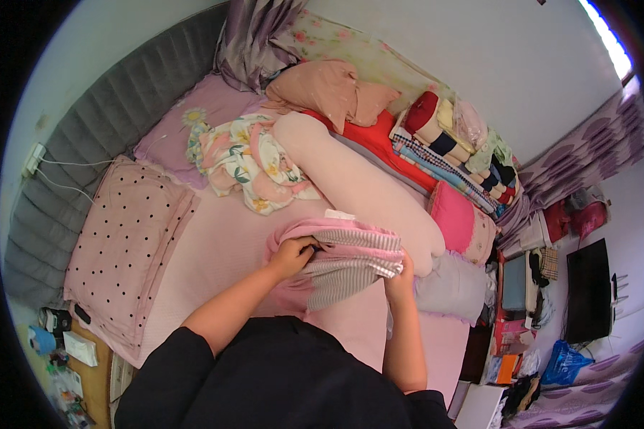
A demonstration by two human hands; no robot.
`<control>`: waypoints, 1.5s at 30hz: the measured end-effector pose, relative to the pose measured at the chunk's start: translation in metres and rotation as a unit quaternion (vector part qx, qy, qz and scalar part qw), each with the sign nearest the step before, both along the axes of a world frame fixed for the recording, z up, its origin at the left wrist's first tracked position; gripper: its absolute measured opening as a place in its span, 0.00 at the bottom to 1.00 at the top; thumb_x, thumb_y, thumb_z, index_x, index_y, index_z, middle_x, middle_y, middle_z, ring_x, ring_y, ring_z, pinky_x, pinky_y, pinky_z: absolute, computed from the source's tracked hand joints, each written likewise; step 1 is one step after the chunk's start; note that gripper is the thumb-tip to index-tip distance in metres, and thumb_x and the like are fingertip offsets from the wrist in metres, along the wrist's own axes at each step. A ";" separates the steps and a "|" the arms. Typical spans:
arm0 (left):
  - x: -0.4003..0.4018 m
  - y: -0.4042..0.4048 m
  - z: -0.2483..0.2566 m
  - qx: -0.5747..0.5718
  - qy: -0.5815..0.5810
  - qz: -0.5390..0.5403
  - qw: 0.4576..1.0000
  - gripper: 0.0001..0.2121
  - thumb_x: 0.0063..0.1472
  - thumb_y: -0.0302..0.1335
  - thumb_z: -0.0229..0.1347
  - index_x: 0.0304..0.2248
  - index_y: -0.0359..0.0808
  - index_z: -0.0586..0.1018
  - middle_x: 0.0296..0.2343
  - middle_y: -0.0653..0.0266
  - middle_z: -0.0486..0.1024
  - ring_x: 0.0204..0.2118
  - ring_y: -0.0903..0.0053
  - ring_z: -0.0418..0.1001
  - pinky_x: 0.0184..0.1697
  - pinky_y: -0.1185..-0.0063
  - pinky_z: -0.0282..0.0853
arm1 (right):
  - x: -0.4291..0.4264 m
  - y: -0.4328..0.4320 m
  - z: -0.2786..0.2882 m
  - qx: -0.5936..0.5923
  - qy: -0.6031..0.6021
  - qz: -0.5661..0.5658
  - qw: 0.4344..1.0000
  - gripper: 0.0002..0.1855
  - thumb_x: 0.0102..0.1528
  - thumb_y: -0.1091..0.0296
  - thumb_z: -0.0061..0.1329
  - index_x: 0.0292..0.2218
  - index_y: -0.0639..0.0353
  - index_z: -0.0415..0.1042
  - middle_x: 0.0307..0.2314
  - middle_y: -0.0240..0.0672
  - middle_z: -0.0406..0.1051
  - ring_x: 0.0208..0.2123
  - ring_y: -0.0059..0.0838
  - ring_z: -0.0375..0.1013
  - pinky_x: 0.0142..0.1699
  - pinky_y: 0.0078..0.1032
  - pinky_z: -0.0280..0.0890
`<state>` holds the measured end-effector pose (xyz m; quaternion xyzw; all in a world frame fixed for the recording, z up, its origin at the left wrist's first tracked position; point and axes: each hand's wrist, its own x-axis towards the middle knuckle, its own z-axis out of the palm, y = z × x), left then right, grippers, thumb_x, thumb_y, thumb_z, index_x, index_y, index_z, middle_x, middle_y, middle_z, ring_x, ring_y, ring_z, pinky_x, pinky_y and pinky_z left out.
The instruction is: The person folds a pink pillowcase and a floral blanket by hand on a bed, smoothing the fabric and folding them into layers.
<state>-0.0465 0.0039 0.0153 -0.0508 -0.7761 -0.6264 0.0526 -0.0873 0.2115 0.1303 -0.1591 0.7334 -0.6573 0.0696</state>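
A pink garment with grey-and-white stripes [349, 268] hangs bunched between my two hands above the bed. My left hand [294, 258] grips its left part, with the fingertips tucked into the folds near a small dark spot. At the garment's right edge, my right hand [401, 273] holds the cloth; most of its fingers are hidden behind it. Beneath lies the pink quilted bed cover [209, 257]. Just beyond the garment is a long pale pink bolster [354, 182], and a floral cloth [257, 166] lies crumpled to its left.
A polka-dot pillow [129, 241] lies at the left, near white cables and a grey padded headboard [112, 102]. Folded textiles [440, 155] are stacked along the far wall. Pink [453, 214] and lilac [451, 287] cushions lie at the right. A nightstand [94, 386] holds small items.
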 end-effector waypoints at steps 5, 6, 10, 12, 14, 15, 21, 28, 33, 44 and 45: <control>0.000 0.020 -0.054 -0.147 -0.086 -0.131 0.977 0.13 0.52 0.29 0.41 0.35 0.34 0.71 0.32 0.55 0.69 0.37 0.65 0.66 0.42 0.76 0.58 | 0.011 0.005 -0.008 -0.016 -0.021 0.015 1.000 0.13 0.44 0.79 0.40 0.35 0.64 0.65 0.30 0.31 0.67 0.32 0.20 0.64 0.37 0.16 0.59; -0.004 0.025 -0.054 -0.238 -0.089 -0.191 0.948 0.14 0.52 0.31 0.41 0.35 0.34 0.71 0.32 0.54 0.69 0.37 0.65 0.66 0.42 0.76 0.58 | 0.013 0.009 -0.008 0.003 0.001 0.020 1.000 0.12 0.43 0.80 0.40 0.33 0.64 0.66 0.29 0.31 0.67 0.32 0.20 0.64 0.37 0.16 0.58; -0.008 0.036 -0.119 -0.313 0.066 -0.174 0.931 0.15 0.50 0.35 0.42 0.32 0.33 0.72 0.31 0.53 0.70 0.36 0.65 0.66 0.42 0.74 0.58 | 0.019 0.008 -0.018 0.012 0.010 0.036 0.999 0.09 0.42 0.82 0.41 0.29 0.64 0.67 0.26 0.29 0.66 0.30 0.19 0.63 0.36 0.15 0.57; -0.007 0.045 -0.133 -0.286 0.029 -0.185 0.940 0.15 0.50 0.35 0.42 0.32 0.33 0.72 0.32 0.53 0.69 0.36 0.65 0.66 0.42 0.74 0.58 | 0.020 0.011 -0.023 0.023 -0.009 0.031 0.999 0.06 0.43 0.81 0.40 0.27 0.64 0.66 0.24 0.28 0.65 0.28 0.18 0.62 0.34 0.15 0.57; -0.005 0.053 -0.141 -0.255 0.002 -0.189 0.948 0.15 0.50 0.35 0.43 0.32 0.33 0.72 0.32 0.53 0.69 0.37 0.64 0.66 0.42 0.74 0.57 | 0.020 0.021 -0.036 0.023 -0.021 0.025 0.999 0.07 0.43 0.81 0.41 0.28 0.64 0.66 0.25 0.29 0.65 0.29 0.18 0.63 0.35 0.15 0.57; -0.004 0.058 -0.145 -0.237 -0.009 -0.193 0.952 0.15 0.49 0.35 0.43 0.33 0.34 0.72 0.32 0.52 0.69 0.37 0.64 0.66 0.42 0.73 0.57 | 0.020 0.026 -0.042 0.021 -0.029 0.021 0.999 0.08 0.44 0.81 0.41 0.29 0.64 0.66 0.26 0.29 0.66 0.30 0.19 0.63 0.36 0.15 0.57; 0.035 0.052 -0.167 -0.146 -0.149 -0.245 0.947 0.15 0.49 0.36 0.44 0.33 0.35 0.71 0.33 0.52 0.69 0.38 0.64 0.65 0.43 0.72 0.56 | 0.019 0.046 -0.060 0.022 -0.057 -0.037 0.997 0.12 0.45 0.79 0.41 0.35 0.64 0.66 0.31 0.33 0.67 0.34 0.20 0.64 0.39 0.17 0.58; 0.068 0.025 -0.050 -0.319 -0.164 -0.235 0.903 0.17 0.49 0.38 0.41 0.22 0.33 0.73 0.26 0.52 0.70 0.30 0.60 0.68 0.33 0.68 0.61 | 0.032 0.080 -0.085 0.072 -0.036 -0.088 0.993 0.14 0.45 0.78 0.41 0.37 0.65 0.64 0.32 0.35 0.66 0.35 0.22 0.64 0.40 0.18 0.58; 0.093 0.003 -0.052 -0.291 -0.258 -0.112 0.914 0.16 0.50 0.39 0.40 0.26 0.33 0.71 0.28 0.51 0.70 0.31 0.59 0.67 0.34 0.68 0.61 | 0.056 0.083 -0.078 0.035 -0.078 -0.082 0.993 0.14 0.46 0.77 0.40 0.38 0.66 0.63 0.32 0.35 0.66 0.35 0.23 0.64 0.40 0.19 0.58; 0.055 0.023 -0.130 -0.460 -0.230 -0.117 0.850 0.13 0.50 0.32 0.41 0.31 0.34 0.70 0.28 0.56 0.71 0.34 0.65 0.67 0.34 0.72 0.62 | 0.060 0.055 -0.068 0.048 0.003 0.027 0.998 0.11 0.42 0.77 0.44 0.31 0.63 0.66 0.29 0.32 0.66 0.32 0.21 0.64 0.38 0.17 0.58; 0.056 0.025 -0.133 -0.479 -0.232 -0.099 0.841 0.12 0.50 0.32 0.41 0.31 0.34 0.71 0.28 0.56 0.71 0.34 0.65 0.67 0.34 0.72 0.63 | 0.062 0.053 -0.066 0.061 0.016 0.038 0.997 0.10 0.40 0.78 0.45 0.30 0.63 0.67 0.28 0.31 0.65 0.32 0.21 0.64 0.37 0.17 0.57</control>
